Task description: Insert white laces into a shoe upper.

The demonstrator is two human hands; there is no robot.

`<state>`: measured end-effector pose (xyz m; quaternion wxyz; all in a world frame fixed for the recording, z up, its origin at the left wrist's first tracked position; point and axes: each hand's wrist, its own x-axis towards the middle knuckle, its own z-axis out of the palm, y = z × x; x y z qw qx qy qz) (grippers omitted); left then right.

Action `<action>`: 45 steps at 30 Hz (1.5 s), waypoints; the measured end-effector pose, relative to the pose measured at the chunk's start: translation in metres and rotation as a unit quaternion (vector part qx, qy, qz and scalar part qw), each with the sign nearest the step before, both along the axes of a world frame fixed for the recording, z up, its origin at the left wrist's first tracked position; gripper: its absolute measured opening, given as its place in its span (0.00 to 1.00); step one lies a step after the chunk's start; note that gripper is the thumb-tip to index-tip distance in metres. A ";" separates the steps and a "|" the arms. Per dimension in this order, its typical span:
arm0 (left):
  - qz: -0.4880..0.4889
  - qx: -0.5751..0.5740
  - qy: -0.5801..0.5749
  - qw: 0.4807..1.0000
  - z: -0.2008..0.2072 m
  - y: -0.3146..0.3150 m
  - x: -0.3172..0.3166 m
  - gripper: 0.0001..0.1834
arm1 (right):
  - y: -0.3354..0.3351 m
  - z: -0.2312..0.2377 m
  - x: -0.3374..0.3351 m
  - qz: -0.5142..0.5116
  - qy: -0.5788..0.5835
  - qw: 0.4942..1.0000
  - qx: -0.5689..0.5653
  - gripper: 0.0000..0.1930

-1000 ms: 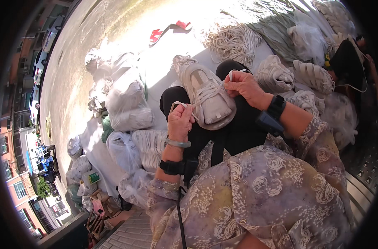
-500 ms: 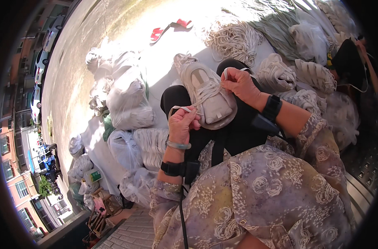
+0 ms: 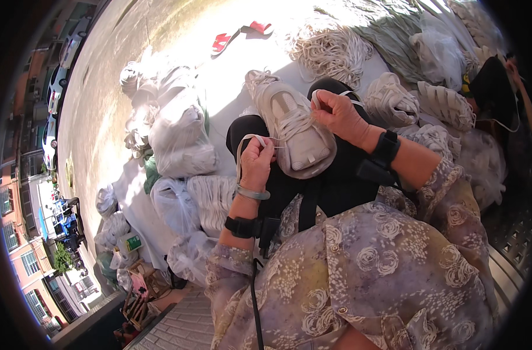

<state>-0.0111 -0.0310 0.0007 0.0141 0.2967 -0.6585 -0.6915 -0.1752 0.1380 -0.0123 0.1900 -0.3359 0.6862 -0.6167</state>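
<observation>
A pale beige sneaker (image 3: 289, 125) rests on my lap between my knees, its toe pointing toward me. Laces run criss-cross over its tongue. My left hand (image 3: 257, 160), at the left side of the toe, is closed on one end of the white shoelace (image 3: 247, 137), which loops up over the fingers and hangs down beside the wrist. On the shoe's right side, my right hand (image 3: 340, 116) pinches the other lace end, and a white strand trails from it across my right knee. Both lace ends look pulled out sideways from the shoe.
A heap of loose laces (image 3: 330, 49) lies ahead. Bundled shoe uppers (image 3: 391, 102) are at the right, and plastic-wrapped bundles (image 3: 181, 140) stand at the left. Red slippers (image 3: 221, 44) lie on the sunlit ground. A dark cable (image 3: 255, 303) runs down from my left wrist.
My left hand has turned more upright and shifted slightly right and up, with the lace now looped over its fingers. My right hand has moved little, still pinching its lace end.
</observation>
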 end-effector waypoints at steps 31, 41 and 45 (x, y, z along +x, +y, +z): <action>0.033 -0.180 0.086 0.979 -0.019 0.009 -0.004 0.05 | -0.007 0.040 0.020 0.199 0.451 0.864 0.097 0.03; 0.049 -0.216 0.074 0.972 -0.031 0.006 -0.008 0.06 | -0.013 0.033 0.019 0.142 0.468 0.863 0.129 0.06; 0.029 -0.232 0.077 0.969 -0.034 0.004 -0.008 0.07 | -0.014 0.029 0.019 0.146 0.421 0.882 0.151 0.10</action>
